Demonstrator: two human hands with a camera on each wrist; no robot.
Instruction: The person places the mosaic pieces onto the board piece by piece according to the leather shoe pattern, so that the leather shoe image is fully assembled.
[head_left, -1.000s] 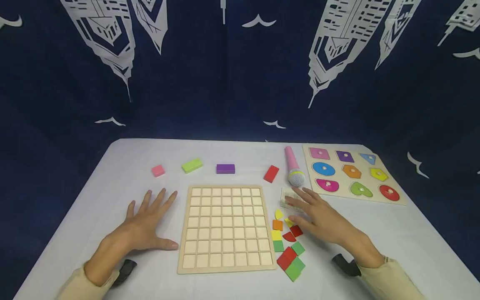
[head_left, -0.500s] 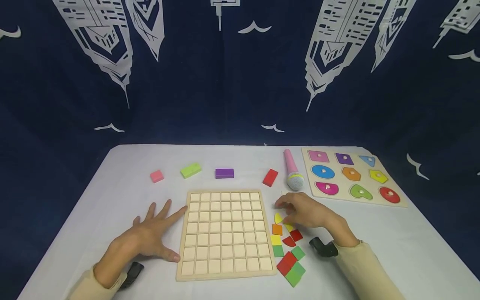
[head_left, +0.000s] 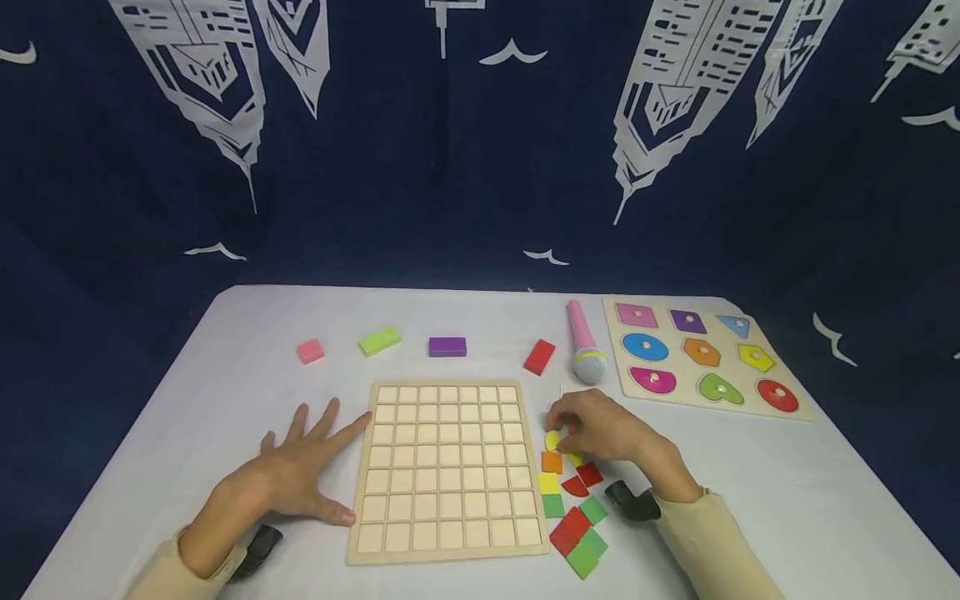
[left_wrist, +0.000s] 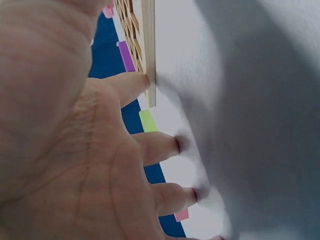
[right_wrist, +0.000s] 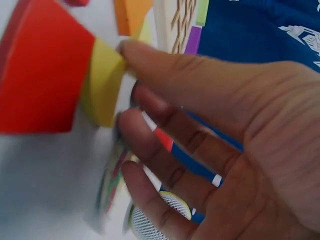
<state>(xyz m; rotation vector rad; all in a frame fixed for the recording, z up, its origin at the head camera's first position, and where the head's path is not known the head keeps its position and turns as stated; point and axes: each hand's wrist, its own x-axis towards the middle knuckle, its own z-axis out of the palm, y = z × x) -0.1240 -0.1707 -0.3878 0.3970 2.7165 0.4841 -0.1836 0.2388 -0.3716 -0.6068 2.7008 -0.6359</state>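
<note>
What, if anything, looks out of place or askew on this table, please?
Only the toy microphone seems out of place, lying between the red block and the shape puzzle. The coloured tiles lie loosely jumbled beside the empty grid board. Nothing looks damaged.

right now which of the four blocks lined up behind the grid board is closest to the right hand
The red block. It lies tilted at the right end of the row, nearest the right hand; pink, green and purple sit further left.

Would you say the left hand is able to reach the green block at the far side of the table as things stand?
Probably yes: the left hand lies flat beside the grid board, and only bare tablecloth lies between it and the green block.
</note>
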